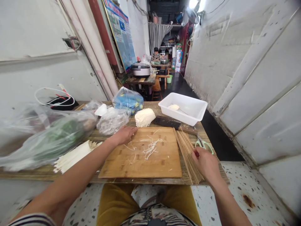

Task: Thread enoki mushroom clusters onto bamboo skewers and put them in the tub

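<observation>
The left hand touches the board at far left. The right hand curls beside sticks and scissors; one cannot tell whether either grip is clamped.

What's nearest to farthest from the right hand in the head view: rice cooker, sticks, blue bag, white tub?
1. Sticks: just beside the right hand.
2. White tub: the table's far side.
3. Blue bag: far side too, further left.
4. Rice cooker: out beyond the table.
</observation>
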Motion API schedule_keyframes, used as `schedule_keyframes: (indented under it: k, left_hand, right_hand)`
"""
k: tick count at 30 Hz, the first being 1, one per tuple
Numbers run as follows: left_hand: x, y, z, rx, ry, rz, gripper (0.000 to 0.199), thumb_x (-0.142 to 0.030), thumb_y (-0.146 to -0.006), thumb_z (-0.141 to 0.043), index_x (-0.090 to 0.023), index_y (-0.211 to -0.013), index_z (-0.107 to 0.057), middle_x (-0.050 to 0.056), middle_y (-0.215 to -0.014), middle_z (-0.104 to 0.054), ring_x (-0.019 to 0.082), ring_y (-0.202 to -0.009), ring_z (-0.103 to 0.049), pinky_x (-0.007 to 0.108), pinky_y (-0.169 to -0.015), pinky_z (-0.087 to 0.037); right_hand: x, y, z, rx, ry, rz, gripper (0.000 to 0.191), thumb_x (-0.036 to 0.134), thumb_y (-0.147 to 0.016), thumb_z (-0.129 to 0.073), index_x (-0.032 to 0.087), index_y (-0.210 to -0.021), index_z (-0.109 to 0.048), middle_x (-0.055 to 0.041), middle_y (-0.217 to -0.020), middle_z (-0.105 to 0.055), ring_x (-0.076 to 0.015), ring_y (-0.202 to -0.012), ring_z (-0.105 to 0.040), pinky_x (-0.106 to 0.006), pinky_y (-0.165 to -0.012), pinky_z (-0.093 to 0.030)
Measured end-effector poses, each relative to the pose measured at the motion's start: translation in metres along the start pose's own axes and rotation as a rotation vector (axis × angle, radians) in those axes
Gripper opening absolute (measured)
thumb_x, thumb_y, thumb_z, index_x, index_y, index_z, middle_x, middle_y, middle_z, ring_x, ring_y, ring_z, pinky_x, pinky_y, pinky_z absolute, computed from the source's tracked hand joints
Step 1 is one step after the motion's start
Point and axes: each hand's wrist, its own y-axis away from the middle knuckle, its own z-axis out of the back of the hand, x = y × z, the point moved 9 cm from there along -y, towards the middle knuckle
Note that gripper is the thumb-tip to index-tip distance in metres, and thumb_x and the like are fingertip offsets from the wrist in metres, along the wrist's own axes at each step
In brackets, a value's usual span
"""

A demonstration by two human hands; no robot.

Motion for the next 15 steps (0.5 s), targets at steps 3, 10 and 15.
schedule_keyframes:
  k: [3,10,15]
  left_hand:
    - [0.002,-0.001,0.002,-0.069,0.000,0.033,0.059,-0.010,-0.069,-0.045,-0.014,-0.127,-0.052,0.014,-0.129,-0.059,0.028,-0.118,-0.054,0.040,-0.102,-0.038]
    - [0.012,0.001,0.008,-0.222,0.030,0.142,0.050,-0.012,-0.070,-0.041,-0.015,-0.115,-0.062,0.011,-0.114,-0.068,0.026,-0.107,-0.061,0.036,-0.095,-0.045]
    - [0.011,0.005,0.011,-0.258,0.052,0.110,0.044,-0.018,-0.076,-0.036,-0.015,-0.109,-0.066,0.011,-0.111,-0.069,0.027,-0.103,-0.062,0.038,-0.093,-0.047]
  right_hand:
    - [0.004,0.011,0.002,-0.023,-0.091,0.028,0.016,0.026,-0.086,-0.047,0.020,-0.074,-0.056,-0.0026,-0.071,-0.066,-0.0168,-0.060,-0.060,-0.025,-0.053,-0.032]
    - [0.016,0.028,0.001,-0.062,-0.292,0.104,0.023,0.032,-0.088,-0.041,0.021,-0.074,-0.056,-0.0009,-0.064,-0.062,-0.0152,-0.056,-0.058,-0.024,-0.054,-0.038]
    - [0.020,0.033,-0.003,-0.069,-0.349,0.121,0.021,0.029,-0.087,-0.042,0.021,-0.072,-0.055,-0.0001,-0.060,-0.060,-0.0146,-0.053,-0.056,-0.024,-0.052,-0.036]
